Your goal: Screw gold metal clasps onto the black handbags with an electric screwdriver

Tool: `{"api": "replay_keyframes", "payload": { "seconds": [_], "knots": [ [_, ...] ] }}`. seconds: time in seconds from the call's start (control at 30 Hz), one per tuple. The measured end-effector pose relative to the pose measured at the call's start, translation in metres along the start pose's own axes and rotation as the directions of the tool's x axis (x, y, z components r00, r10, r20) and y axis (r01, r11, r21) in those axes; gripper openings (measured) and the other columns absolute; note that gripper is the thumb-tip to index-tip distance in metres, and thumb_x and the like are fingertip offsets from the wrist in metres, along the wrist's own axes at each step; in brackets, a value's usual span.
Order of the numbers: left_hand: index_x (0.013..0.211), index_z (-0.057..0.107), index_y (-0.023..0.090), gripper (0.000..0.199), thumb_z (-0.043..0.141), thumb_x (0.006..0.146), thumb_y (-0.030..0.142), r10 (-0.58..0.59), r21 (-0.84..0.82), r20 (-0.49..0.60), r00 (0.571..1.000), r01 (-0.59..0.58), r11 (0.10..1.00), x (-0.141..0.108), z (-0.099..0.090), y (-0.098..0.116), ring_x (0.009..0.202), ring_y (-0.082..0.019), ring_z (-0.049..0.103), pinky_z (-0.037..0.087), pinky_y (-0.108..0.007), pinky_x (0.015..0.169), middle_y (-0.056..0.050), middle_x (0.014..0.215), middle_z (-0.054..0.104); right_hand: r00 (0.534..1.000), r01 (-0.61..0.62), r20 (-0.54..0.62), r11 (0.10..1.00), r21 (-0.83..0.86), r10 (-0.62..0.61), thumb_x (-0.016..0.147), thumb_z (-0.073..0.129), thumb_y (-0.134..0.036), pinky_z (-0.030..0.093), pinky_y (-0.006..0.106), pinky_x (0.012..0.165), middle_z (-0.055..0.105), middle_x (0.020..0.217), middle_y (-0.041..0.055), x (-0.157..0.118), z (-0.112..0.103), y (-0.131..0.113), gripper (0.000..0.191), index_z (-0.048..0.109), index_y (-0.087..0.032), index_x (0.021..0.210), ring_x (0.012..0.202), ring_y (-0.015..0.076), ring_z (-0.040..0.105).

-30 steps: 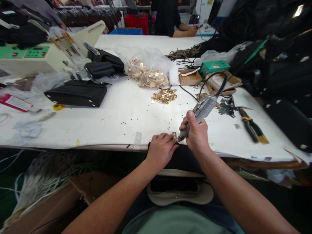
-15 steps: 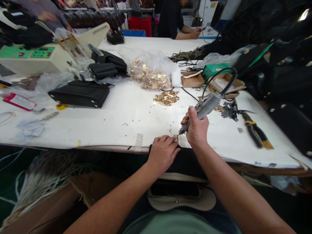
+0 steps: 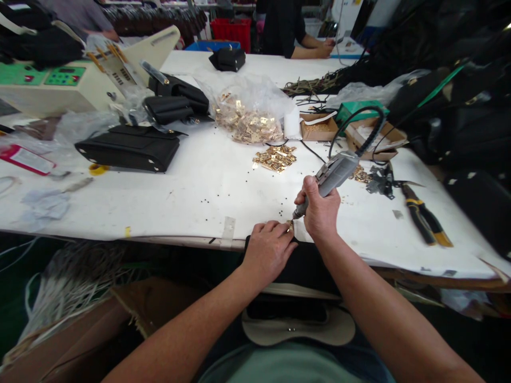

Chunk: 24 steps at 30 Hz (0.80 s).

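Note:
My right hand (image 3: 318, 209) is shut around a grey rotary tool handpiece (image 3: 333, 175), and its flexible black drive shaft (image 3: 369, 127) curves away to the far right. The tool's thin tip (image 3: 296, 214) sits against a small gold metal fitting (image 3: 290, 226). My left hand (image 3: 268, 251) pinches that fitting at the table's near edge, its fingers partly covering it. Under this hand lies a black material (image 3: 293, 264), probably leather, running off the edge toward my lap.
A loose pile of gold fittings (image 3: 275, 158) and a plastic bag of more (image 3: 249, 109) lie ahead. Black bags (image 3: 128, 149), yellow-handled snips (image 3: 425, 223), cardboard trays (image 3: 317, 126) and a cream machine (image 3: 64, 80) surround them. A co-worker (image 3: 281, 29) sits beyond the white table (image 3: 159, 213).
The whole view has shifted slightly, bringing more of the far table into sight. My hands stay together at the table edge, with the tool's tip still at the gold fitting.

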<state>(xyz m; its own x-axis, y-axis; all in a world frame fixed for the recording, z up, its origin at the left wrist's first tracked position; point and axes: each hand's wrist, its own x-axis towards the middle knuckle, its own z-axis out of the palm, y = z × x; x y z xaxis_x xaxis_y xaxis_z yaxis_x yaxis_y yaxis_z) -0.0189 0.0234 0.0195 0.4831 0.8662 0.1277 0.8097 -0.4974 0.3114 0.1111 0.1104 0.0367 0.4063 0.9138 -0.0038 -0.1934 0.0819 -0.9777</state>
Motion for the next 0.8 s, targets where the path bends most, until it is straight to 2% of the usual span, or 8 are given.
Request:
{"api": "replay_keyframes", "payload": {
  "seconds": [0.23, 0.33, 0.47, 0.63, 0.8],
  "knots": [
    [0.118, 0.066, 0.024, 0.022, 0.059, 0.100, 0.036, -0.004, 0.010, 0.001, 1.000, 0.004, 1.000, 0.000, 0.000, 0.001, 0.115, -0.026, 0.057, 0.044, -0.046, 0.089, -0.003, 0.125, 0.070, 0.998, 0.042, 0.049, 0.998, -0.056, -0.039, 0.077, 0.080, -0.056, 0.041, 0.021, 0.037, 0.060, 0.054, -0.0030, -0.004, -0.001, -0.001, 0.042, 0.064, -0.018, 0.081, 0.042, 0.0108, 0.051],
    [0.118, 0.067, 0.024, 0.023, 0.060, 0.100, 0.036, 0.003, 0.024, -0.006, 1.000, -0.003, 1.000, 0.001, 0.000, 0.001, 0.115, -0.026, 0.057, 0.044, -0.046, 0.089, -0.004, 0.125, 0.070, 0.988, 0.085, 0.133, 0.992, -0.095, -0.072, 0.078, 0.080, -0.053, 0.044, 0.021, 0.042, 0.060, 0.053, -0.0020, -0.005, -0.002, -0.003, 0.039, 0.065, -0.018, 0.078, 0.046, 0.0119, 0.055],
    [0.118, 0.067, 0.023, 0.023, 0.062, 0.099, 0.035, 0.005, 0.044, 0.006, 1.000, -0.005, 0.999, 0.001, -0.001, 0.001, 0.116, -0.026, 0.057, 0.044, -0.045, 0.090, -0.005, 0.123, 0.070, 0.964, 0.101, 0.259, 0.980, -0.172, -0.054, 0.077, 0.080, -0.053, 0.043, 0.023, 0.041, 0.058, 0.050, -0.0012, -0.007, -0.001, -0.007, 0.041, 0.061, -0.018, 0.065, 0.043, 0.0122, 0.053],
    [0.116, 0.067, 0.022, 0.023, 0.063, 0.098, 0.036, -0.009, 0.050, 0.008, 1.000, 0.009, 0.999, 0.000, -0.001, 0.002, 0.115, -0.026, 0.057, 0.045, -0.046, 0.089, -0.003, 0.121, 0.070, 0.946, 0.133, 0.319, 0.961, -0.245, -0.050, 0.080, 0.073, -0.038, 0.045, 0.024, 0.043, 0.056, 0.047, -0.0018, -0.011, 0.004, -0.011, 0.035, 0.054, -0.020, 0.056, 0.042, 0.0118, 0.052],
    [0.117, 0.067, 0.022, 0.024, 0.063, 0.098, 0.036, -0.016, 0.030, 0.010, 1.000, 0.016, 0.999, 0.000, 0.000, 0.002, 0.115, -0.027, 0.057, 0.044, -0.046, 0.090, -0.003, 0.122, 0.070, 0.934, 0.152, 0.354, 0.953, -0.264, -0.051, 0.076, 0.067, -0.028, 0.043, 0.024, 0.043, 0.055, 0.047, -0.0017, -0.011, 0.002, -0.009, 0.028, 0.053, -0.021, 0.054, 0.042, 0.0118, 0.051]
  ]
}}
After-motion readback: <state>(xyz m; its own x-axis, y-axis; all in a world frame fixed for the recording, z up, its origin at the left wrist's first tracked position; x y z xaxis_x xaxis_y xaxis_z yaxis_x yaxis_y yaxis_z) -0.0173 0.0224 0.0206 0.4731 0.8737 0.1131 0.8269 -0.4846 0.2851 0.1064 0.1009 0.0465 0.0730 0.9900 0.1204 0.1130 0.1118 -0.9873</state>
